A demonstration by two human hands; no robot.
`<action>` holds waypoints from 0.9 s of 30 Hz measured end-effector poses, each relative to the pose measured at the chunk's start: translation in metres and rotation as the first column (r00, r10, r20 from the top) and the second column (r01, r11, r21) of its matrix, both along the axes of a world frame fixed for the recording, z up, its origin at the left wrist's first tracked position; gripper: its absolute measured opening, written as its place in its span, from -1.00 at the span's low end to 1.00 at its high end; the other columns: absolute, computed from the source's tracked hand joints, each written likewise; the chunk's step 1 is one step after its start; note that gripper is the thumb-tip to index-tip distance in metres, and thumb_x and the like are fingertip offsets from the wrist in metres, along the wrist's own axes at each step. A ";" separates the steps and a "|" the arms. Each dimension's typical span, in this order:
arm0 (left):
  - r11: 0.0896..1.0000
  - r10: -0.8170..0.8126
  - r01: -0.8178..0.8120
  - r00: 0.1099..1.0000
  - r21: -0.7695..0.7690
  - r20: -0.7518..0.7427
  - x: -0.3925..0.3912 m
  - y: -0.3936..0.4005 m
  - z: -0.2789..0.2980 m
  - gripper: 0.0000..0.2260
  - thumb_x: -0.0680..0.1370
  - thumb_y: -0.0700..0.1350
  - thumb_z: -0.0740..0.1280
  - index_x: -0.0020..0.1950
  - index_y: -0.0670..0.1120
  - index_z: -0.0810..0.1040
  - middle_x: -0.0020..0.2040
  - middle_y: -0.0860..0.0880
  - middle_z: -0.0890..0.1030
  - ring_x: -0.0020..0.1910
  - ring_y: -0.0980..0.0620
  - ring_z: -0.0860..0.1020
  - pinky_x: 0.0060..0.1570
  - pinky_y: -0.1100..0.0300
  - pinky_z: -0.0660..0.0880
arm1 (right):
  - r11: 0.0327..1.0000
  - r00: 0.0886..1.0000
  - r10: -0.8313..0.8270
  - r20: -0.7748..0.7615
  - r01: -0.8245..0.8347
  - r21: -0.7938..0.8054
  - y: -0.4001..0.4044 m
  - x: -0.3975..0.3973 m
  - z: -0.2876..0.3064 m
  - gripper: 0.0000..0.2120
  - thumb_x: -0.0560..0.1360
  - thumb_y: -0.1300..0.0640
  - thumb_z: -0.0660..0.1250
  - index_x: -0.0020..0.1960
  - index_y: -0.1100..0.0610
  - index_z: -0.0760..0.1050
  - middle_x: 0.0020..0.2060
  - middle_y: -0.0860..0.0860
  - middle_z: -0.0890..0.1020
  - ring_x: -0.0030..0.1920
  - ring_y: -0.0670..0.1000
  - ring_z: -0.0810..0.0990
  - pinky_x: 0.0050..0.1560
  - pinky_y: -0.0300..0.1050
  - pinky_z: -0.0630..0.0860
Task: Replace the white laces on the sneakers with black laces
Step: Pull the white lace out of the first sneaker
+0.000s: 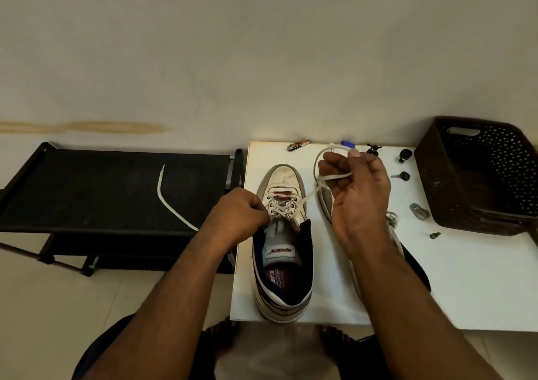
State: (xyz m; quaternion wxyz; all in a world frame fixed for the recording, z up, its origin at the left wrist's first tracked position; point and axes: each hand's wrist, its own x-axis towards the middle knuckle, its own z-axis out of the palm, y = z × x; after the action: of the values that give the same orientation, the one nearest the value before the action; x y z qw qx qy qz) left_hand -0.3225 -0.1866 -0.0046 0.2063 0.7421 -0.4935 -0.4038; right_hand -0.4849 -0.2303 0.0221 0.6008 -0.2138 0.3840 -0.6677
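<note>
A white sneaker stands on the white table, toe pointing away, its lower eyelets still threaded with a white lace. My left hand sits at the sneaker's left eyelet row with fingers curled, pinching the lace there. One lace end trails left over the black rack as a loose strand. My right hand is raised above the table and grips the other lace end, which loops behind my fingers. The second sneaker lies mostly hidden under my right hand and forearm. No black laces are in view.
A black rack stands left of the table. A dark perforated basket sits at the table's right. Small dark screws and knobs, a metal ring, a nail clipper and a blue-capped item lie along the far edge.
</note>
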 end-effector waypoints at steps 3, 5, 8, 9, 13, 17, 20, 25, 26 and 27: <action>1.000 -0.001 0.001 1.000 -0.004 0.000 0.000 0.000 0.000 -0.86 0.47 -0.19 0.42 -0.03 0.04 0.64 -0.16 0.00 0.62 -0.52 0.24 0.49 -0.44 0.31 0.39 | 0.997 0.946 -0.052 -0.319 0.034 -0.062 0.001 0.000 -0.004 -0.77 0.55 0.31 0.29 0.14 0.06 0.46 0.05 -0.08 0.61 -0.07 -0.25 0.59 -0.09 -0.40 0.48; 1.000 -0.023 0.023 1.000 -0.003 0.012 -0.002 0.001 0.001 -0.75 0.49 -0.25 0.38 0.03 0.10 0.62 0.02 -0.05 0.63 -0.37 0.19 0.54 -0.39 0.28 0.43 | 0.984 0.705 -0.064 -0.706 -0.075 -0.164 0.003 -0.004 -0.008 -0.46 0.52 0.29 0.34 0.43 0.03 0.29 0.37 -0.14 0.35 0.30 -0.31 0.32 0.21 -0.54 0.24; 0.999 -0.030 0.031 0.995 -0.008 0.098 -0.009 -0.001 0.002 -0.71 0.51 -0.29 0.33 0.04 0.09 0.65 0.16 -0.08 0.61 -0.17 0.02 0.59 -0.32 0.27 0.49 | 0.932 0.226 -0.107 -0.968 -0.317 -0.177 0.008 -0.001 -0.021 -0.48 0.45 0.23 0.41 0.38 0.05 0.40 0.40 0.04 0.35 0.42 -0.02 0.29 0.35 -0.30 0.24; 1.000 -0.027 0.029 0.990 -0.010 0.136 -0.011 -0.001 0.003 -0.73 0.52 -0.27 0.34 0.05 0.08 0.66 0.16 -0.07 0.61 -0.11 0.00 0.61 -0.27 0.25 0.52 | 0.928 0.100 -0.055 -0.994 -0.361 -0.087 0.011 0.003 -0.024 -0.54 0.44 0.18 0.42 0.32 0.06 0.44 0.30 0.07 0.42 0.34 0.06 0.38 0.29 -0.16 0.34; 0.998 0.019 -0.008 0.977 -0.056 0.211 -0.015 0.000 0.000 -0.89 0.49 -0.10 0.42 -0.02 0.06 0.68 0.04 0.00 0.65 -0.05 0.04 0.61 -0.03 0.16 0.56 | 0.881 -0.205 0.266 -0.942 -0.345 0.324 0.018 0.013 -0.029 -0.50 0.39 0.02 0.43 0.23 0.07 0.31 0.14 0.09 0.45 0.14 0.15 0.47 0.01 -0.04 0.44; 0.999 0.007 0.007 0.961 -0.050 0.275 -0.019 0.001 -0.001 -0.89 0.45 -0.08 0.46 -0.05 0.07 0.63 0.00 0.03 0.62 -0.07 0.05 0.59 -0.10 0.21 0.52 | 0.815 -0.359 0.350 -0.865 -0.339 0.470 0.017 0.012 -0.025 -0.62 0.43 0.00 0.40 0.16 0.07 0.37 0.06 0.07 0.56 0.03 0.12 0.55 -0.12 -0.12 0.38; 0.995 -0.020 0.055 0.924 -0.080 0.382 -0.026 0.003 0.000 -0.88 0.47 -0.07 0.43 -0.02 0.04 0.57 0.00 0.02 0.58 -0.06 -0.01 0.58 -0.08 0.13 0.53 | 0.823 -0.395 0.349 -0.850 -0.305 0.479 0.019 0.013 -0.025 -0.82 0.50 0.07 0.30 0.08 0.08 0.51 0.00 0.06 0.62 0.00 0.10 0.59 -0.14 -0.15 0.37; 0.990 0.019 0.034 0.925 -0.134 0.379 -0.022 0.005 0.002 -0.92 0.48 -0.13 0.37 -0.17 0.00 0.49 -0.10 0.03 0.59 -0.13 -0.02 0.58 -0.12 0.09 0.55 | 0.792 -0.323 0.424 -0.846 -0.321 0.519 0.010 -0.003 -0.027 -0.97 0.49 0.13 0.32 -0.10 0.08 0.52 -0.21 0.03 0.54 -0.12 0.06 0.54 -0.17 -0.20 0.35; 0.993 0.038 0.005 0.934 -0.122 0.354 -0.016 0.005 0.001 -0.90 0.46 -0.13 0.40 -0.20 0.00 0.51 -0.12 0.04 0.59 -0.14 0.01 0.58 -0.12 0.10 0.55 | 0.785 -0.297 0.447 -0.844 -0.322 0.529 0.007 -0.008 -0.027 -0.93 0.48 0.14 0.34 -0.17 0.06 0.48 -0.25 0.01 0.51 -0.15 0.04 0.51 -0.19 -0.21 0.34; 0.994 0.057 -0.024 0.945 -0.104 0.323 -0.009 0.005 0.001 -0.89 0.44 -0.13 0.44 -0.22 0.00 0.53 -0.15 0.06 0.60 -0.16 0.03 0.58 -0.11 0.11 0.56 | 0.779 -0.263 0.472 -0.841 -0.321 0.538 0.005 -0.013 -0.028 -0.86 0.48 0.15 0.37 -0.23 0.06 0.44 -0.28 -0.01 0.50 -0.17 0.04 0.52 -0.24 -0.22 0.35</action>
State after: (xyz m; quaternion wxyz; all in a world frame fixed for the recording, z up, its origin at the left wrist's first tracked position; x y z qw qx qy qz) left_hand -0.3317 -0.1817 -0.0040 0.1665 0.7975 -0.5248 -0.2465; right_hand -0.4982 -0.2249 -0.0059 0.3154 -0.7072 0.6320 -0.0318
